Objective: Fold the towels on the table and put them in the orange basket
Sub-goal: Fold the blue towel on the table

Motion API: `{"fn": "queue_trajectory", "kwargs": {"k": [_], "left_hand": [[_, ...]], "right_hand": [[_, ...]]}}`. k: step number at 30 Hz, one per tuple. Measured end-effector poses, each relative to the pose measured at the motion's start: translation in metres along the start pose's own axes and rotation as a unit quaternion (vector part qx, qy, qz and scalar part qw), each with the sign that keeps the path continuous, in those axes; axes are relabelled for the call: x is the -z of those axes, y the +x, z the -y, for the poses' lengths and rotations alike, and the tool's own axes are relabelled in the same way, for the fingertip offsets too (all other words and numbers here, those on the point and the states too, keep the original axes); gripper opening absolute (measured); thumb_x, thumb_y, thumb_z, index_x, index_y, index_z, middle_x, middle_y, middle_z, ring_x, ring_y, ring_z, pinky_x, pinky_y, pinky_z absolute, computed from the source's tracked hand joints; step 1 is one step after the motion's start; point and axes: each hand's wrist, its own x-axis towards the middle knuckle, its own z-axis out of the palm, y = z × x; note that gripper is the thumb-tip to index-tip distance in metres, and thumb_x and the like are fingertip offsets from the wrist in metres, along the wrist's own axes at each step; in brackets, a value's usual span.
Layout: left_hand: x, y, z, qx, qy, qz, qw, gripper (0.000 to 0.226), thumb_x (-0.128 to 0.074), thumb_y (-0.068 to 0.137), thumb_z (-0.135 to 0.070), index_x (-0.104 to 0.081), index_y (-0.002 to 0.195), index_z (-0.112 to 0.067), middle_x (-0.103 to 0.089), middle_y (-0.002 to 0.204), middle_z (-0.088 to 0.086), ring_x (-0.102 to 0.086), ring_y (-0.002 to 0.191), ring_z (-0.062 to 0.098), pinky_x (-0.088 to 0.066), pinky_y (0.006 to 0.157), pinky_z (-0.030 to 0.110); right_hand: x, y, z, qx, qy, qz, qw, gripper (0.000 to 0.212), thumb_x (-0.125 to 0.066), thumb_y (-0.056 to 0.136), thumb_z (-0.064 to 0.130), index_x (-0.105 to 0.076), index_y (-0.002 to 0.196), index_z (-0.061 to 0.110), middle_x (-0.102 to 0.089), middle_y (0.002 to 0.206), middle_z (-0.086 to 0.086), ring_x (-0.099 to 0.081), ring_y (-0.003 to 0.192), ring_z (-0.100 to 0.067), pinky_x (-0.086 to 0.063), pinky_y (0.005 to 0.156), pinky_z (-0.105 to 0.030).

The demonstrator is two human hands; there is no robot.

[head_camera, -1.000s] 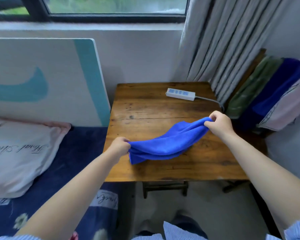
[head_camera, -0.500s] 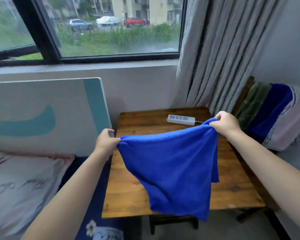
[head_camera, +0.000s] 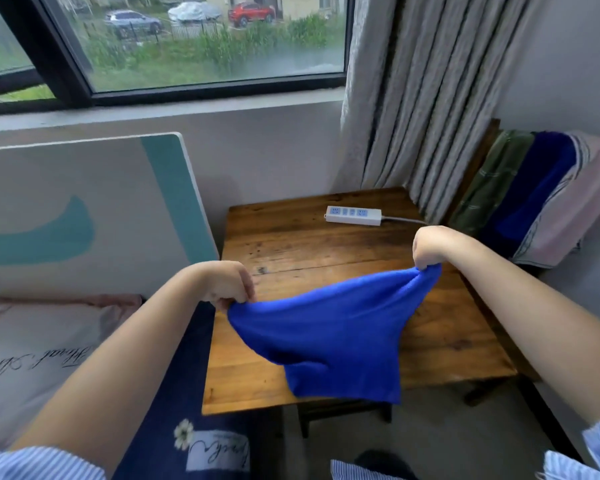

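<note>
A bright blue towel [head_camera: 329, 337] hangs spread between my two hands above the wooden table [head_camera: 326, 244]. My left hand [head_camera: 227, 284] pinches its left top corner near the table's left edge. My right hand [head_camera: 430, 245] pinches the right top corner, a little higher and farther back. The towel sags in the middle and its lower edge drops past the table's front edge. No orange basket is in view.
A white power strip [head_camera: 354, 215] with its cable lies at the back of the table. Several towels [head_camera: 534, 199] hang over a chair at the right. A white and teal board [head_camera: 84, 216] leans at the left, beside a bed with a pillow [head_camera: 32, 362]. Curtains [head_camera: 420, 98] hang behind.
The towel went from bunched on the table to lifted and spread out. Since half a second ago both hands have come lower with it, and it sags more.
</note>
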Motion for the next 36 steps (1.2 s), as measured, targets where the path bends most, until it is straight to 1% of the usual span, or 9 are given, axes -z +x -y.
{"fn": "queue_trajectory", "kwargs": {"k": [5, 9, 14, 17, 20, 22, 24, 29, 36], "left_hand": [[0.002, 0.005, -0.013, 0.017, 0.073, 0.038, 0.996, 0.028, -0.045, 0.089, 0.007, -0.06, 0.072, -0.011, -0.056, 0.078, 0.006, -0.059, 0.072, 0.019, -0.053, 0.062, 0.023], [0.011, 0.035, -0.025, 0.017, -0.117, -0.128, 0.985, 0.015, -0.048, 0.09, 0.004, -0.059, 0.085, -0.004, -0.051, 0.07, 0.007, -0.051, 0.062, 0.017, -0.046, 0.044, 0.02], [0.036, 0.097, -0.039, 0.036, -0.45, -0.223, 0.864, 0.022, -0.046, 0.09, 0.011, -0.052, 0.075, -0.005, -0.05, 0.099, 0.016, -0.054, 0.078, 0.023, -0.048, 0.063, 0.026], [0.057, 0.141, -0.051, -0.013, -0.549, -0.262, 0.793, 0.033, -0.048, 0.088, 0.012, -0.052, 0.117, -0.003, -0.047, 0.127, 0.023, -0.053, 0.113, 0.029, -0.049, 0.086, 0.032], [0.059, 0.18, -0.057, -0.051, -0.375, -0.323, 0.867, 0.057, -0.056, 0.087, 0.0, -0.035, 0.139, -0.007, -0.034, 0.147, 0.014, -0.038, 0.132, 0.025, -0.035, 0.104, 0.029], [0.044, 0.2, -0.054, -0.035, -0.233, -0.309, 0.921, 0.057, -0.056, 0.087, -0.004, -0.036, 0.139, -0.005, -0.037, 0.145, 0.014, -0.047, 0.119, 0.024, -0.042, 0.091, 0.017], [0.018, 0.22, -0.042, 0.039, -0.198, -0.237, 0.95, 0.052, -0.054, 0.088, -0.009, -0.038, 0.138, -0.006, -0.044, 0.139, 0.014, -0.053, 0.103, 0.025, -0.046, 0.073, 0.022], [-0.057, 0.242, -0.013, 0.15, -0.09, -0.07, 0.982, 0.051, -0.054, 0.092, -0.026, -0.039, 0.137, -0.005, -0.046, 0.14, 0.011, -0.049, 0.124, 0.026, -0.041, 0.096, 0.03], [-0.138, 0.23, -0.01, 0.082, 0.115, -0.022, 0.99, 0.057, -0.057, 0.088, -0.04, -0.036, 0.135, -0.016, -0.047, 0.128, 0.007, -0.046, 0.122, 0.024, -0.044, 0.092, 0.034]], "right_hand": [[0.008, 0.001, -0.002, 0.016, -0.018, 0.077, 0.997, 0.019, -0.056, 0.081, 0.011, -0.066, 0.096, 0.004, -0.053, 0.078, -0.007, -0.048, 0.064, -0.02, -0.034, 0.039, -0.019], [0.016, 0.047, -0.003, -0.04, 0.117, -0.006, 0.992, 0.023, -0.056, 0.078, 0.01, -0.065, 0.097, 0.001, -0.053, 0.074, -0.01, -0.047, 0.056, -0.019, -0.032, 0.043, -0.023], [0.018, 0.126, 0.008, -0.083, 0.296, -0.089, 0.947, 0.027, -0.061, 0.081, 0.009, -0.062, 0.107, 0.001, -0.06, 0.1, -0.016, -0.053, 0.081, -0.027, -0.04, 0.05, -0.025], [0.028, 0.184, 0.016, -0.094, 0.472, -0.126, 0.868, 0.027, -0.053, 0.083, -0.001, -0.06, 0.109, 0.0, -0.06, 0.103, -0.017, -0.056, 0.085, -0.026, -0.051, 0.063, -0.032], [0.024, 0.223, 0.027, -0.045, 0.508, -0.154, 0.846, 0.044, -0.047, 0.085, -0.003, -0.048, 0.129, 0.003, -0.055, 0.125, -0.018, -0.053, 0.114, -0.031, -0.044, 0.092, -0.034], [0.005, 0.235, 0.036, -0.003, 0.479, -0.122, 0.869, 0.043, -0.047, 0.086, -0.001, -0.047, 0.129, 0.002, -0.052, 0.13, -0.019, -0.05, 0.119, -0.032, -0.04, 0.097, -0.032], [-0.027, 0.244, 0.039, 0.025, 0.448, -0.06, 0.891, 0.037, -0.048, 0.087, 0.001, -0.052, 0.123, 0.0, -0.055, 0.128, -0.018, -0.051, 0.118, -0.03, -0.041, 0.094, -0.03], [-0.119, 0.25, 0.023, 0.026, 0.309, 0.072, 0.948, 0.025, -0.051, 0.088, 0.007, -0.06, 0.11, 0.001, -0.061, 0.12, -0.015, -0.054, 0.115, -0.029, -0.041, 0.091, -0.029], [-0.199, 0.2, -0.013, 0.07, 0.152, 0.065, 0.984, 0.023, -0.063, 0.083, 0.021, -0.058, 0.096, 0.004, -0.06, 0.103, -0.015, -0.056, 0.102, -0.03, -0.043, 0.083, -0.035]]}}
